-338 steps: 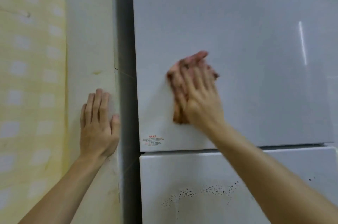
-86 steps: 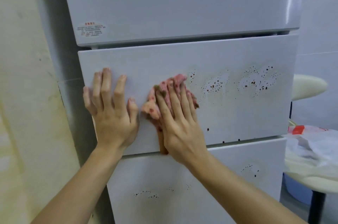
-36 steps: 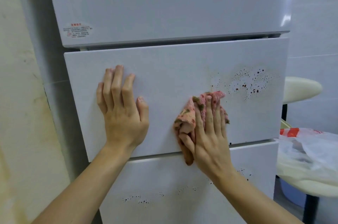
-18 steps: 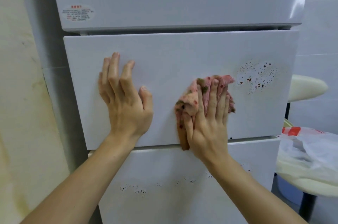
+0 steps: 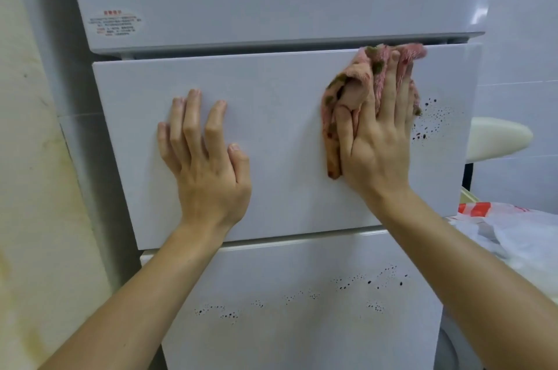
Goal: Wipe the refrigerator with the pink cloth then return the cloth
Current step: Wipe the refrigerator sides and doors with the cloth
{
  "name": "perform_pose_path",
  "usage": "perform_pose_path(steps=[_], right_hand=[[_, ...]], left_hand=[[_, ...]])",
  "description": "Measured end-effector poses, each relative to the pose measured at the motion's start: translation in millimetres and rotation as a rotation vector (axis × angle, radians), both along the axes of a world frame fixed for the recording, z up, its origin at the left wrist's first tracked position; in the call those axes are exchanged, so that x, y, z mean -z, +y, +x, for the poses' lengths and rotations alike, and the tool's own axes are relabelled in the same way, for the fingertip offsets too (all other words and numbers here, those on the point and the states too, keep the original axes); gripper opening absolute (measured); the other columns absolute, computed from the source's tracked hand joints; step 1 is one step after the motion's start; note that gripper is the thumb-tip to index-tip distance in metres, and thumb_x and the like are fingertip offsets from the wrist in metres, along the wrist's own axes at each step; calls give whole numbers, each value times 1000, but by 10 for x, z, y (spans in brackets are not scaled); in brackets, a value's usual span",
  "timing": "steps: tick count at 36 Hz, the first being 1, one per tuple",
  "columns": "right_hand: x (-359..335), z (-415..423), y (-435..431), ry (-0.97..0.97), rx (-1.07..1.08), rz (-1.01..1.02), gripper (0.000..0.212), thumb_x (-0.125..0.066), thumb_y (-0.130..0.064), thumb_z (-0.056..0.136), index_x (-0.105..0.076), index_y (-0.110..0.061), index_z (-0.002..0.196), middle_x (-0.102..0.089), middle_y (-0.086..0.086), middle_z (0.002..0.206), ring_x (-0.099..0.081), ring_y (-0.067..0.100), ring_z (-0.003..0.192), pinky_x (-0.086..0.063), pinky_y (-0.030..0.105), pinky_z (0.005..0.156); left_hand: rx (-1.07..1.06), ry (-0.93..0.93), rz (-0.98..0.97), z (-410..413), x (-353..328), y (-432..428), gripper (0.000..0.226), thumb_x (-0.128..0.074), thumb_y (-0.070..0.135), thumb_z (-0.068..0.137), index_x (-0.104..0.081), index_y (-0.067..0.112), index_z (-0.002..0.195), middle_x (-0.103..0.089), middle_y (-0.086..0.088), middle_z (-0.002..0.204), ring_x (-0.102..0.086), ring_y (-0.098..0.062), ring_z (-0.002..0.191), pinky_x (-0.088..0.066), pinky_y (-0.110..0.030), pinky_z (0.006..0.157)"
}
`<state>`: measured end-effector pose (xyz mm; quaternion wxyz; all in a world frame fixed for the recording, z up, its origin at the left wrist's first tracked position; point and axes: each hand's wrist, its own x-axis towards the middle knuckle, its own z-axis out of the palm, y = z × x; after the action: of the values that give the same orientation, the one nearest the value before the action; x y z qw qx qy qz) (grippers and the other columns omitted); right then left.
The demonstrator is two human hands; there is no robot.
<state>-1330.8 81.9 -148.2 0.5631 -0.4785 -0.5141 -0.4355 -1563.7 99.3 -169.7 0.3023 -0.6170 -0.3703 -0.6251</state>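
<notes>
Mid-wipe: right hand presses the pink cloth with straight fingers, left hand braces spread-fingered on the refrigerator drawer — next, sweep right across the dark specks.

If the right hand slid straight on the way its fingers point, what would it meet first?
The right hand points up the middle drawer front; the pink cloth reaches its top edge, so probably the upper door's lower lip next; depth unclear.
</notes>
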Motion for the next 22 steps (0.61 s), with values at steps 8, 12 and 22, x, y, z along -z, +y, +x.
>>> perform_pose_path(steps=[8,12,22], right_hand=[[960,248,-106,-182,32,-104,66,-37,-39,111,-17,-6,165,-20,27,169,-15,46,159,-9,58,130],[1024,503,-166,-324,84,-111,67,-36,-42,111,-13,-14,168,-22,23,169,-21,45,157,-12,57,130],[-127,560,-107,-85,125,33,59,-29,-38,114,-30,-4,163,-26,25,168,-22,41,158,9,42,129]], left_hand=[[35,-24,2,-17,-7,-23,58,-51,15,93,-46,10,150,-33,-16,165,-21,-35,157,-5,-51,129],[24,-13,7,-15,3,-26,58,-51,15,93,-46,10,151,-32,-17,166,-21,-36,157,-6,-53,129],[-11,-3,13,35,-4,-21,60,-49,11,92,-45,9,152,-30,-19,166,-19,-38,157,-5,-55,128]])
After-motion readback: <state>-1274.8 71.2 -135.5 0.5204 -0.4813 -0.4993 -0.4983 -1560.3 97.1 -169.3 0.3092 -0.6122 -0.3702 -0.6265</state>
